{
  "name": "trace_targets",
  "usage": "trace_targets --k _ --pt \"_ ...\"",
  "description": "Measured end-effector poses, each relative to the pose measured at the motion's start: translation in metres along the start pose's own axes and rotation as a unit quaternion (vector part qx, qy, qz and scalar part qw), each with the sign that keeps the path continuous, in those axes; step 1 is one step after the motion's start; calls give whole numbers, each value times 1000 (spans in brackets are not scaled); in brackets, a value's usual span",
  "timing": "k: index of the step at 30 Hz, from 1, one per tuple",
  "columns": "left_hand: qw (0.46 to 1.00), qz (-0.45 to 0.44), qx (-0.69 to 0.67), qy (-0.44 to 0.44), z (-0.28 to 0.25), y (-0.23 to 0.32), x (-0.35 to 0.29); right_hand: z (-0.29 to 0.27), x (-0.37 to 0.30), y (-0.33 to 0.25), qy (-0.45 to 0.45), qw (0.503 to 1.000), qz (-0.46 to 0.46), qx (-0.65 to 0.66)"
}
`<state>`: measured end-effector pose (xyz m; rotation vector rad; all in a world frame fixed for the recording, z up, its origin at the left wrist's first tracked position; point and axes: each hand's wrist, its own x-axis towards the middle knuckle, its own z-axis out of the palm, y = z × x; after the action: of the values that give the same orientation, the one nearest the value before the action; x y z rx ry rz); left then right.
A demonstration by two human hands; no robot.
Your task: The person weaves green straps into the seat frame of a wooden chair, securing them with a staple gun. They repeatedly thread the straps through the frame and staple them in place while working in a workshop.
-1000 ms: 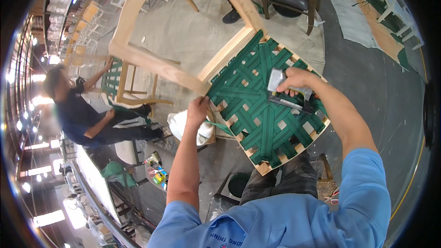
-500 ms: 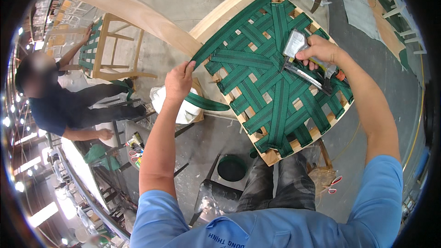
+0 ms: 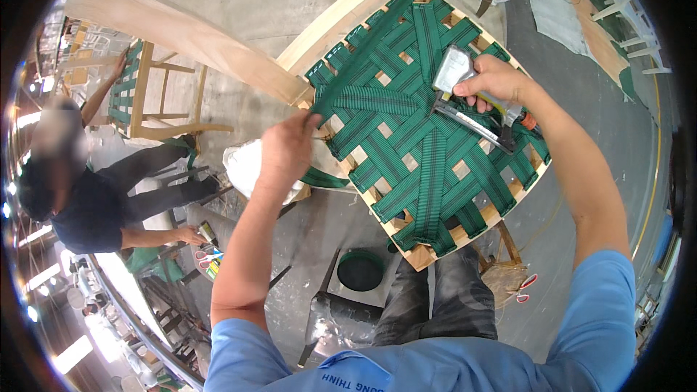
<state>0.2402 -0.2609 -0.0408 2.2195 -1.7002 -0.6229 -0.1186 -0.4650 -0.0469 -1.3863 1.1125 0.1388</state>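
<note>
A wooden chair seat frame (image 3: 341, 18) woven with green webbing straps (image 3: 421, 145) lies tilted in front of me. My left hand (image 3: 287, 149) pinches the end of a green strap at the frame's left edge. My right hand (image 3: 494, 81) grips a metal staple gun (image 3: 465, 94) that rests on the webbing near the upper right. An orange fitting sits at the tool's rear by my wrist.
A person in dark clothes (image 3: 80, 189) crouches at the left beside another webbed chair frame (image 3: 145, 94). A white bag (image 3: 247, 167) lies under my left hand. A stool with a round green tin (image 3: 361, 270) stands below the frame. Scissors (image 3: 207, 255) lie on the floor.
The view has closed in on the seat frame. My left hand has stayed at the frame's left edge on the strap end, and the staple gun remains on the webbing.
</note>
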Motion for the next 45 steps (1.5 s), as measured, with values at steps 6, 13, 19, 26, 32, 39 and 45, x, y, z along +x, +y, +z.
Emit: trace_targets --k 6,13,19,26,32,39,45 --pt "893 36 -295 -336 -20 63 73 5 3 -15 -3 1000 -15 -6" --pt "706 -32 -556 -437 -25 116 126 1 4 -16 -17 1000 -20 14" --pt "782 -150 -508 -328 9 81 60 -4 3 0 -7 1000 -17 17" --pt "987 -76 -141 25 9 -29 16 7 10 -7 -6 999 -25 38" --pt "995 -46 -37 83 3 -35 8 6 12 -1 12 999 -17 25" --pt "989 -88 -68 97 -6 -55 6 8 13 6 25 999 -34 14" --pt "995 -35 -80 50 -11 -79 12 10 13 8 36 998 -44 4"
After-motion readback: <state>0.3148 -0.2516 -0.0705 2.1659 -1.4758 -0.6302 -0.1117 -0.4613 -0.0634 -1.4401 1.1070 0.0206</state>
